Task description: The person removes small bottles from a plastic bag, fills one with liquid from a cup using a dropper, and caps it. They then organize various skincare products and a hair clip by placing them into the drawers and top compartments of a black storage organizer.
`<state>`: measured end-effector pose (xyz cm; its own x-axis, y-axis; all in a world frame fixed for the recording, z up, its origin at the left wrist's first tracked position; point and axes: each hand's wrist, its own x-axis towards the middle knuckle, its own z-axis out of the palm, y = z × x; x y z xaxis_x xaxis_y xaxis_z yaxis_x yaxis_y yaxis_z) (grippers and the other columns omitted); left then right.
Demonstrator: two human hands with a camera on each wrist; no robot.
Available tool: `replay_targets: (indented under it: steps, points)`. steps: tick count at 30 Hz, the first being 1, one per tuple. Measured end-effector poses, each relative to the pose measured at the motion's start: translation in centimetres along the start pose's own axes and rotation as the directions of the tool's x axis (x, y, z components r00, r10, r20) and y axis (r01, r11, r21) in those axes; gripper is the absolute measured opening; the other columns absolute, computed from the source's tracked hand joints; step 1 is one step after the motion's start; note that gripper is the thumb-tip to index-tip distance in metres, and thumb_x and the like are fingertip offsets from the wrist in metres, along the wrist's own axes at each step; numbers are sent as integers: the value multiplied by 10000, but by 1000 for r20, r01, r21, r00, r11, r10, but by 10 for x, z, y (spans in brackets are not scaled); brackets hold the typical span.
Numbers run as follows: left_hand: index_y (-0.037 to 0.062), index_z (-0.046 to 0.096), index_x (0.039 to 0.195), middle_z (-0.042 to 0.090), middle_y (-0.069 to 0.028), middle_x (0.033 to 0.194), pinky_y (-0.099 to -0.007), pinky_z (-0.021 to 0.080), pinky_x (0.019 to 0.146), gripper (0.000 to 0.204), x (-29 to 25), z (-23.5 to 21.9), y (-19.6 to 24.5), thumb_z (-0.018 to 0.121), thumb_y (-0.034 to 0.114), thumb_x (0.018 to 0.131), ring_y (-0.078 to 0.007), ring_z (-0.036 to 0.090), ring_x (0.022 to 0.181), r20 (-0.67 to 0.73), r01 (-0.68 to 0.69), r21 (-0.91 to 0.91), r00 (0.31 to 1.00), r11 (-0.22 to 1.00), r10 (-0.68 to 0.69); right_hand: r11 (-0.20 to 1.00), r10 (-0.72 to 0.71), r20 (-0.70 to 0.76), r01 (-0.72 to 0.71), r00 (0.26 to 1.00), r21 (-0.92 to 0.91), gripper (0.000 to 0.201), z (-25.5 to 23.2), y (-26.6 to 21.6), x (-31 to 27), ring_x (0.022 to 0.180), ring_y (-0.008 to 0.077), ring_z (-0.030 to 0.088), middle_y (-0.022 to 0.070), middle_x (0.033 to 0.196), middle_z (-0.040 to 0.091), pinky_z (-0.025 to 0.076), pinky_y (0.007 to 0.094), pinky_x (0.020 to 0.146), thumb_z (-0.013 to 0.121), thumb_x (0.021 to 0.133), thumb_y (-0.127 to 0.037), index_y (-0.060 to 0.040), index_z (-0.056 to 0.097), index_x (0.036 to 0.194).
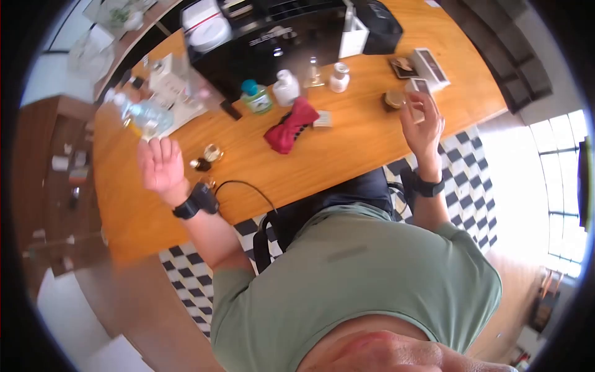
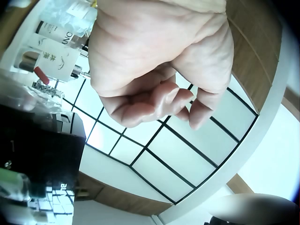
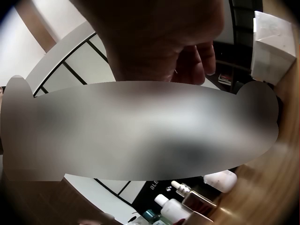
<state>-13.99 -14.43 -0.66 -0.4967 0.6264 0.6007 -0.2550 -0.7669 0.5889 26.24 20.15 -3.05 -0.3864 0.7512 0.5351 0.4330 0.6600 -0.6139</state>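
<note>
My left hand (image 1: 161,164) is raised over the left part of the wooden table, its fingers loosely bent. In the left wrist view the fingertips (image 2: 140,112) curl in below the palm with nothing between them. My right hand (image 1: 423,127) hangs over the table's right side with bent fingers, close to a gold-lidded jar (image 1: 394,100). A grey blur covers much of the right wrist view below this hand. Between the hands lies a red bow (image 1: 291,126). Nearest the left hand are a small round gold-and-glass bottle (image 1: 213,152) and a dark small bottle (image 1: 200,164).
A black case (image 1: 273,53) stands at the back of the table (image 1: 242,186). Before it are a green bottle (image 1: 256,99), a white bottle (image 1: 286,88) and a white-capped bottle (image 1: 339,77). Clear bottles (image 1: 152,118) stand left, an open white box (image 1: 431,68) right. A cable (image 1: 248,184) crosses the front edge.
</note>
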Motion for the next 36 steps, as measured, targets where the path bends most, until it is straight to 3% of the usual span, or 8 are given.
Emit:
replay_targets:
  steps: [4, 11, 14, 18, 20, 23, 30, 36]
  points:
    - [151, 421, 805, 364, 55, 663, -296, 318, 643, 276, -10, 4, 26, 638, 147, 977, -96, 345, 611, -138, -91, 65, 986, 994, 99, 975, -176, 95, 187, 980, -117, 517, 32, 29, -11, 1281, 418, 532, 216, 1371, 582, 447, 478, 1082, 771, 817, -119, -9, 604, 1294]
    - [69, 595, 898, 479, 24, 679, -269, 347, 591, 89, -50, 19, 48, 650, 30, 956, -89, 437, 633, -288, -31, 414, 944, 910, 163, 981, -160, 133, 173, 978, -86, 543, 50, 34, -14, 1266, 412, 568, 224, 1382, 577, 480, 461, 1070, 756, 849, -85, -19, 572, 1355]
    - [42, 656, 957, 658, -8, 867, -204, 432, 618, 162, -74, 15, 41, 790, 16, 870, -53, 552, 755, -569, 414, 753, 800, 512, 189, 976, -208, 116, 214, 971, -47, 488, 53, 39, -13, 1218, 399, 605, 213, 1332, 611, 511, 447, 1027, 748, 867, -50, -22, 591, 1328]
    - [21, 658, 1012, 658, -26, 927, -246, 479, 671, 289, -89, 21, 14, 859, 117, 828, -92, 560, 775, -574, 542, 814, 804, 208, 154, 976, -215, 145, 214, 966, 23, 466, 51, 36, -12, 1168, 394, 629, 209, 1287, 631, 523, 446, 989, 754, 867, -30, -19, 599, 1307]
    - [6, 655, 1075, 657, -53, 994, -302, 519, 743, 467, -93, 32, 7, 930, 177, 739, -136, 582, 836, -580, 577, 808, 815, -122, 18, 979, -205, 134, 204, 970, 16, 470, 50, 37, -13, 1151, 392, 635, 207, 1275, 634, 529, 447, 973, 759, 868, -43, -20, 598, 1308]
    - [-10, 640, 1126, 678, -22, 959, -302, 518, 809, 519, -99, 34, 2, 938, 134, 727, -124, 597, 859, -592, 561, 795, 800, -231, -95, 985, -169, 131, 172, 977, -13, 491, 52, 41, -16, 1111, 386, 649, 204, 1238, 646, 539, 446, 942, 778, 861, -82, -21, 596, 1313]
    - [20, 656, 1074, 620, 8, 893, -240, 497, 715, 367, -126, -1, -13, 867, 17, 773, -76, 564, 793, -595, 619, 774, 782, 129, -184, 998, 59, 153, -64, 987, 23, 546, 49, 43, -13, 1040, 372, 687, 201, 1142, 689, 561, 430, 894, 835, 790, -152, -11, 618, 1271]
    - [21, 659, 1092, 629, 21, 918, -226, 498, 719, 346, -120, 32, -31, 838, -3, 796, -51, 565, 806, -624, 666, 738, 735, 108, -266, 985, 34, 219, -70, 975, 157, 542, 43, 40, -11, 1056, 366, 697, 182, 1139, 704, 565, 419, 903, 786, 772, -77, -39, 603, 1281]
